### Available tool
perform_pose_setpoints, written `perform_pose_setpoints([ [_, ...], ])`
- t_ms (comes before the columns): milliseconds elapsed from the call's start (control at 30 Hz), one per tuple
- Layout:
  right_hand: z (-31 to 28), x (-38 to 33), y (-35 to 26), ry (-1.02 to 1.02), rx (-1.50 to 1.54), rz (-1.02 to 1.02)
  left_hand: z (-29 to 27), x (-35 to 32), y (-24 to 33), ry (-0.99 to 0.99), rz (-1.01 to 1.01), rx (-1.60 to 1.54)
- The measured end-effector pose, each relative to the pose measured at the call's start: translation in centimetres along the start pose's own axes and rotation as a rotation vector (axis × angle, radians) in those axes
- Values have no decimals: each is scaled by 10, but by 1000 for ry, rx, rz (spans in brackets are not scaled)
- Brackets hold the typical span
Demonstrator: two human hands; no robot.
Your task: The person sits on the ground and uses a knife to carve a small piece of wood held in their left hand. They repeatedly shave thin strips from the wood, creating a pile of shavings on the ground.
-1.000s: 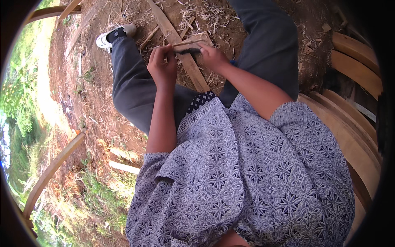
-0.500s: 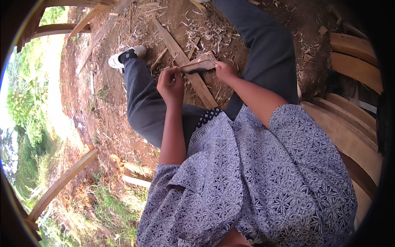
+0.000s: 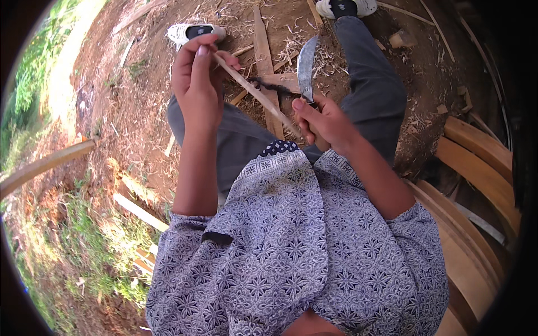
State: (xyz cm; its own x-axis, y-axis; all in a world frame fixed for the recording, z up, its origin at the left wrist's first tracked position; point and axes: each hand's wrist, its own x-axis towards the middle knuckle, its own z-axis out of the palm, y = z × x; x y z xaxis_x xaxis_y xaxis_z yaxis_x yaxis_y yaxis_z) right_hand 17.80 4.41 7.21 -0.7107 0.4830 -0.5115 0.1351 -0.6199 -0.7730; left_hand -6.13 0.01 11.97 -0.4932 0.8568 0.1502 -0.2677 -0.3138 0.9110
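Observation:
My left hand (image 3: pixel 197 84) is closed on the upper end of a thin pale wooden stick (image 3: pixel 255 92), pinched between thumb and fingers. The stick slants down to the right, and its lower end lies by the fingers of my right hand (image 3: pixel 330 124). That hand grips a knife (image 3: pixel 306 68) by its handle, which shows below the fist. Its broad, curved grey blade points up and away from me, apart from the stick. Whether my right fingertips touch the stick, I cannot tell. Behind the stick are a flat piece of wood (image 3: pixel 287 80) and a dark, stringy strip (image 3: pixel 273 86).
A long plank (image 3: pixel 261 42) lies on the dirt between my outstretched legs, among scattered wood shavings (image 3: pixel 288 31). Curved wooden pieces (image 3: pixel 476 162) are stacked at my right. A wooden beam (image 3: pixel 50 165) and grass (image 3: pixel 98 241) are on the left.
Both hands have come nearer and the left has lifted, holding the stick at a steeper slant. The knife blade now stands upright, clear of the stick. My view has shifted too.

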Motion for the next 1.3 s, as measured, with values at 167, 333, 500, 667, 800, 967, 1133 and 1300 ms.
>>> perform_pose_setpoints([
  [167, 30, -28, -17, -139, 22, -16, 37, -11, 6, 41, -109, -25],
  [333, 49, -45, -15, -131, -10, 5, 52, -33, 0, 110, -160, -177],
  [500, 55, -50, 4, -51, -26, 119, 52, -46, -1, 201, -199, -281],
  [667, 58, -48, 10, -110, 52, 184, 49, -50, 0, 221, -191, -252],
  [800, 63, -47, 15, -65, 167, 176, 48, -54, -1, 222, -198, -245],
  [967, 69, -48, 26, 37, 197, 90, 46, -55, -2, 231, -184, -280],
  [1133, 68, -47, 28, 63, 240, 21, 36, -47, -3, 295, -158, -290],
  [1300, 63, -47, 23, 25, 405, -157, 9, -40, -9, 427, -193, -269],
])
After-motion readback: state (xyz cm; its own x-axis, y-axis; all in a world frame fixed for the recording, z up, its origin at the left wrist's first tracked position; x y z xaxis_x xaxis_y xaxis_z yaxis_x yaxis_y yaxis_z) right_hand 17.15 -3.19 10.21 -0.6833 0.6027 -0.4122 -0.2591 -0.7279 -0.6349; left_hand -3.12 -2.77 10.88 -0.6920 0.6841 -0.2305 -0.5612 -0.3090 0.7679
